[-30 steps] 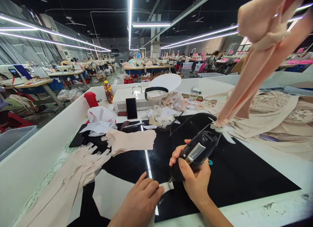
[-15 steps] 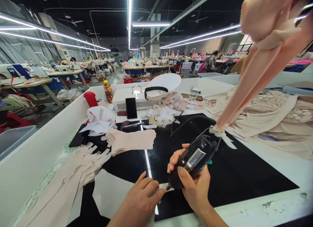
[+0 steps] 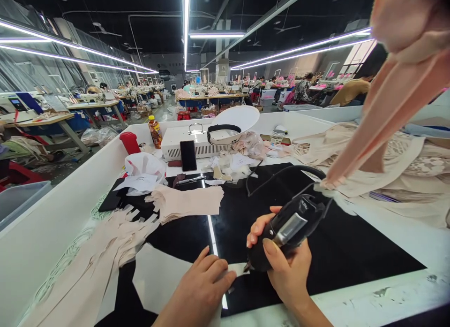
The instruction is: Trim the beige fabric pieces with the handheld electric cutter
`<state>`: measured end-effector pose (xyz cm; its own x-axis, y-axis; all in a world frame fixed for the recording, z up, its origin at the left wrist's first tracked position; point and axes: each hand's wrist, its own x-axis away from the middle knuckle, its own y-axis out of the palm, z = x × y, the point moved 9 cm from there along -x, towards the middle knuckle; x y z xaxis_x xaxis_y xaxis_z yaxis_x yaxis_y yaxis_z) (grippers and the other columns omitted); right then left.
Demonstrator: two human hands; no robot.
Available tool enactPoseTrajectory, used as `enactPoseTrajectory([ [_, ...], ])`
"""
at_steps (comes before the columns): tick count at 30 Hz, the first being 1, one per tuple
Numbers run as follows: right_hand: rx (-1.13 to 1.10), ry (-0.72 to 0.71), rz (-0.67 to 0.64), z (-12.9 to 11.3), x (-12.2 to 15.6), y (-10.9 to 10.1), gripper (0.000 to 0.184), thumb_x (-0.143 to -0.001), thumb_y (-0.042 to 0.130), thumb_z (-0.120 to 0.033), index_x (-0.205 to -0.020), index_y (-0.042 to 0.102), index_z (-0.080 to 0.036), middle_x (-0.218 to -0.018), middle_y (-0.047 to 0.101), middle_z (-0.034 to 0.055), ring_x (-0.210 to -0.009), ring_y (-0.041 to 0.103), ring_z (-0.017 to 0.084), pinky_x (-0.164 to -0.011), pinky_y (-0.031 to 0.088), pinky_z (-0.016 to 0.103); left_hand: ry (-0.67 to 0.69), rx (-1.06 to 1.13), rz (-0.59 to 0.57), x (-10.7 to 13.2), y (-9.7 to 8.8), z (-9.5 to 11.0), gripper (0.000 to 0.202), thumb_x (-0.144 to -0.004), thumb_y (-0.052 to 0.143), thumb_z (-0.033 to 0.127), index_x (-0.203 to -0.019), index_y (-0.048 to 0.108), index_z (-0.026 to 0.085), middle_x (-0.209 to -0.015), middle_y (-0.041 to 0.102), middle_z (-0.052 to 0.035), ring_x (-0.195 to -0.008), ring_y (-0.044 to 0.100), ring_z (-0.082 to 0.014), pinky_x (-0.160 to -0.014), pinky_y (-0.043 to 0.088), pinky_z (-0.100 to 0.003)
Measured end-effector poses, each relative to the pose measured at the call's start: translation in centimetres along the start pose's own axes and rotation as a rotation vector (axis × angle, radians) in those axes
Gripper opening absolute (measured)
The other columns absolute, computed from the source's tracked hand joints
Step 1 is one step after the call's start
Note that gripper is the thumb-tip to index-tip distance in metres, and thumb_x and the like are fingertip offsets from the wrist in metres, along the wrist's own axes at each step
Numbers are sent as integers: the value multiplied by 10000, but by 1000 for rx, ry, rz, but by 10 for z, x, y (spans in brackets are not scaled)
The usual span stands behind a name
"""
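Note:
My right hand (image 3: 286, 266) is wrapped round a black corded handheld power tool (image 3: 291, 228), tilted with its narrow tip down. The tip touches the end of a pale fabric strip (image 3: 238, 269). My left hand (image 3: 202, 282) lies flat with fingers stretched, its thumb on the strip's near end. Partly under that hand is a larger pale fabric piece (image 3: 156, 273). A knotted peach fabric tie (image 3: 372, 120) hangs from above and is attached to the tool's rear end. My left palm hides part of the fabric.
On the black board (image 3: 351, 238) lies a stack of pale pink pieces (image 3: 191, 202). Long pale strips (image 3: 94, 252) run along the left side. Behind are a phone (image 3: 188, 155), a white vented box (image 3: 176, 141) and a bottle (image 3: 154, 131). Beige garments (image 3: 393, 167) are heaped right.
My right hand and the tool have shifted right along the strip, baring more of it. The hanging peach tie has swung right too. My left hand has stayed almost still.

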<state>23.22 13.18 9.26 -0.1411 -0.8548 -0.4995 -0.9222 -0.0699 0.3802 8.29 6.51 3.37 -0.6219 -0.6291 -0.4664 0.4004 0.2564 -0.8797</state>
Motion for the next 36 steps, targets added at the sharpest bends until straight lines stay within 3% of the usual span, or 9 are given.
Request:
enactPoseTrajectory([
  [8, 25, 14, -7, 4, 4, 0, 359, -977, 757, -282, -1290, 583, -305, -907, 678, -3, -664, 672, 144, -605, 592, 291, 3, 8, -10, -1, -2, -1, 315, -1043, 455, 33, -1251, 620, 201, -1099, 707, -35, -1038, 704, -190, -1136, 531, -478],
  [14, 49, 24, 0, -2, 6, -1, 373, -956, 781, -291, -1276, 591, -308, -897, 688, 0, -635, 656, 144, -568, 586, 284, -80, -108, 73, 18, -4, 0, 329, -1067, 405, 83, -1340, 582, 132, -1249, 688, -164, -1140, 730, -258, -920, 664, -371],
  [18, 93, 4, 16, -10, 11, -3, 394, -941, 793, -277, -1275, 585, -297, -883, 696, 12, -623, 656, 154, -549, 584, 289, -156, -45, 65, 23, -5, -1, 319, -1107, 349, 133, -1324, 582, 136, -1179, 705, -138, -1040, 754, -231, -876, 673, -354],
  [23, 95, 40, 110, -14, 20, -5, 400, -921, 824, -315, -1249, 596, -291, -865, 679, 8, -626, 639, 150, -512, 540, 256, -123, -14, 58, 13, -13, 2, 296, -1131, 325, 164, -1223, 605, 138, -1046, 706, -93, -921, 736, -199, -844, 661, -313],
  [29, 83, 67, 185, -16, 30, -4, 413, -909, 841, -400, -1227, 601, -290, -861, 657, 2, -661, 633, 154, -561, 533, 269, -118, 50, 48, 11, -17, 3, 342, -1161, 284, 223, -1171, 618, 151, -1030, 693, -76, -921, 724, -174, -846, 641, -265],
  [36, 102, 79, 203, -18, 34, -5, 420, -915, 836, -414, -1239, 595, -299, -867, 651, -1, -712, 636, 157, -634, 556, 279, -30, -132, 81, 13, -18, 11, 400, -1165, 258, 204, -1155, 644, 102, -1015, 733, -95, -907, 740, -188, -839, 638, -287],
])
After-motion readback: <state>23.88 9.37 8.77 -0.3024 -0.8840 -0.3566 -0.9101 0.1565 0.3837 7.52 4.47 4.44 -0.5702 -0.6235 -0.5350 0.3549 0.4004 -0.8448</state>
